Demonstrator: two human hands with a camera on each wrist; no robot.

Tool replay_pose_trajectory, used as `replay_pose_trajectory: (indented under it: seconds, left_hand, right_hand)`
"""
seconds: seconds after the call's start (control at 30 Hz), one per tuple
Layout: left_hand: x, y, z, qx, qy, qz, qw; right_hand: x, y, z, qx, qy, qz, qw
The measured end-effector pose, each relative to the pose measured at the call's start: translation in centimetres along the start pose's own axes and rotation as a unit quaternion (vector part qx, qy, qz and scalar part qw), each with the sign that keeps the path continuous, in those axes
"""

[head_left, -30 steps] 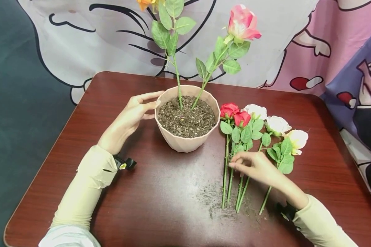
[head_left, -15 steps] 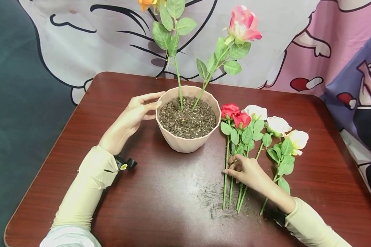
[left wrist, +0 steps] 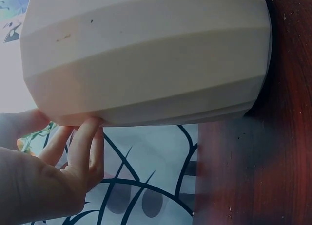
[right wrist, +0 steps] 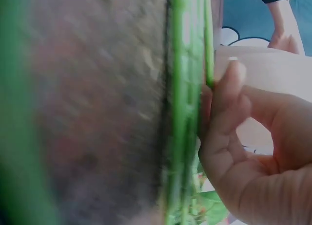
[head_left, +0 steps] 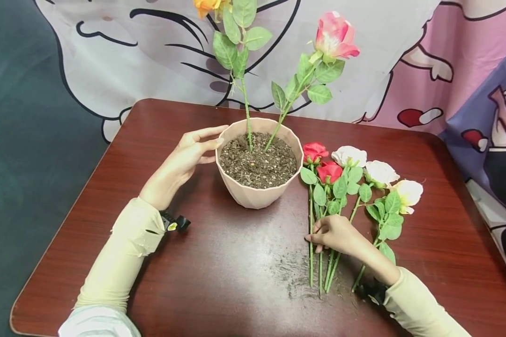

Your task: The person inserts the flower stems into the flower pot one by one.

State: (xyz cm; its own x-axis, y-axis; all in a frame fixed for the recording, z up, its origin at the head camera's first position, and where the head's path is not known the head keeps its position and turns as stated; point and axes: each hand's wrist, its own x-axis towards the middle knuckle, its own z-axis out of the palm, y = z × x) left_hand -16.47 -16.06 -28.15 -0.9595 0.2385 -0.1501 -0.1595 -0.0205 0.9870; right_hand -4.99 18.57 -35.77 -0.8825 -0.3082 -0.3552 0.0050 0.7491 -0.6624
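Note:
My left hand steadies the pale pink flower pot, thumb at the rim and fingers straight along its outer side. In the left wrist view, the fingertips touch the pot's faceted wall. The pot contains dark soil with a pink rose and an orange-yellow rose standing in it. To the right, my right hand pinches the stem of a red rose low over the table. Another red rose lies just left of it. The right wrist view is partly blurred by close stems.
Two white roses and a cream-yellow rose lie right of the red ones, stems toward the front. Soil crumbs are scattered on the reddish-brown table. A printed cartoon cloth hangs behind the table.
My right hand has moved left and down to the stems and now pinches one. That red rose has slid slightly toward the front. The left hand stays at the pot.

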Motion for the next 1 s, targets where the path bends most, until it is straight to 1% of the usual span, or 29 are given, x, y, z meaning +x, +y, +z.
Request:
replay_pose_trajectory:
  seconds: [0.07, 0.13, 0.2, 0.27, 0.33, 0.47, 0.6, 0.7, 0.73, 0.8, 0.87, 0.93, 1.0]
  left_hand:
    - [0.0, 0.0, -0.1, -0.005, -0.001, 0.002, 1.0000]
    - [0.1, -0.1, -0.1, -0.008, -0.001, 0.003, 1.0000]
    - [0.1, -0.1, -0.2, -0.010, -0.003, 0.003, 0.9999]
    - [0.1, -0.1, -0.2, -0.012, -0.005, 0.001, 0.9999]
    - [0.1, -0.1, -0.3, -0.016, -0.004, -0.001, 0.9999]
    - [0.0, -0.2, -0.3, -0.018, 0.001, -0.004, 0.9998]
    - [0.0, -0.2, -0.3, -0.010, 0.000, -0.007, 0.9999]
    - [-0.1, -0.1, -0.3, -0.001, -0.003, -0.008, 1.0000]
    - [-0.1, -0.1, -0.3, 0.002, -0.003, -0.008, 1.0000]
    - [-0.1, 0.0, -0.2, 0.001, -0.004, -0.009, 1.0000]
    - [-0.1, 0.0, -0.2, 0.000, -0.005, -0.008, 1.0000]
    - [-0.1, 0.0, -0.1, -0.001, -0.004, -0.008, 1.0000]
    - [-0.1, 0.0, 0.0, 0.000, -0.003, -0.007, 1.0000]
  right_hand:
    - [0.1, 0.4, 0.0, 0.057, -0.021, 0.001, 0.9981]
    - [0.1, 0.7, 0.0, 0.114, -0.044, 0.000, 0.9925]
    - [0.0, 0.9, 0.0, 0.155, -0.063, -0.002, 0.9858]
    - [-0.2, 0.9, -0.1, 0.174, -0.072, -0.011, 0.9820]
    - [-0.4, 0.8, -0.3, 0.181, -0.073, -0.020, 0.9806]
    - [-0.9, 0.4, -0.8, 0.176, -0.069, -0.055, 0.9804]
    - [-1.1, -0.1, -1.5, 0.176, -0.051, -0.098, 0.9781]
    - [-1.3, -0.5, -2.2, 0.187, -0.022, -0.142, 0.9717]
    - [-1.3, -0.6, -2.5, 0.192, -0.011, -0.160, 0.9682]
    - [-1.4, -1.0, -3.2, 0.209, 0.012, -0.194, 0.9584]
    - [-1.5, -1.4, -3.9, 0.233, 0.033, -0.225, 0.9455]
    - [-1.6, -1.8, -4.7, 0.253, 0.058, -0.247, 0.9336]
    - [-1.6, -2.4, -5.5, 0.270, 0.082, -0.258, 0.9240]
